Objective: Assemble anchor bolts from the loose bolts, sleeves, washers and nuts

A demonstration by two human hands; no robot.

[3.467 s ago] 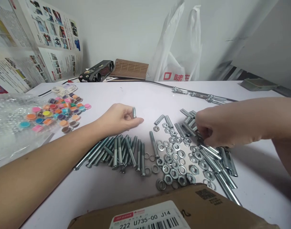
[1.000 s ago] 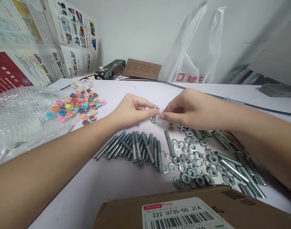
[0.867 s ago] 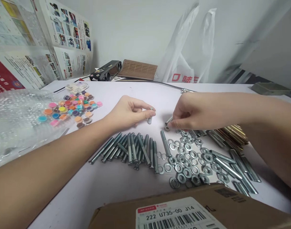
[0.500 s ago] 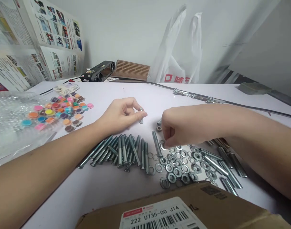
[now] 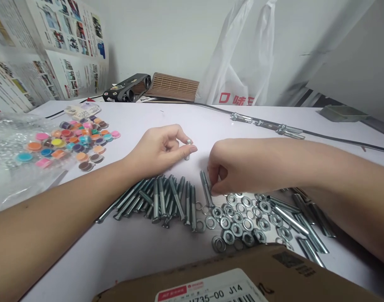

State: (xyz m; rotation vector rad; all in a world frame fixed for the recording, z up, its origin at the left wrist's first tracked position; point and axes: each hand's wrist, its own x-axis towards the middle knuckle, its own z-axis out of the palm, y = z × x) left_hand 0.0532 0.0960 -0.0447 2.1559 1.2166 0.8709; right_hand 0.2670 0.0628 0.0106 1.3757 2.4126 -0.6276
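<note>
My left hand [image 5: 162, 150] rests on the white table [image 5: 185, 121] and pinches a short silver bolt [image 5: 188, 150] upright between thumb and fingertips. My right hand [image 5: 239, 167] is curled palm-down just right of it, fingertips pressed down at the edge of a scatter of washers and nuts [image 5: 239, 216] beside a single long bolt [image 5: 206, 188]; what those fingertips hold is hidden. A bundle of long bolts [image 5: 160, 199] lies in front of my left hand.
A cardboard box with a barcode label [image 5: 229, 277] sits at the near edge. Metal sleeves [image 5: 300, 218] lie at the right. Coloured round caps [image 5: 69, 140] and bubble wrap [image 5: 9, 163] fill the left. A cable with fittings [image 5: 267, 126], a white plastic bag [image 5: 242, 63] and posters stand behind.
My right hand left the bolt in my left hand, dropped toward me onto the washer pile and curled there. My left hand kept holding its bolt upright.
</note>
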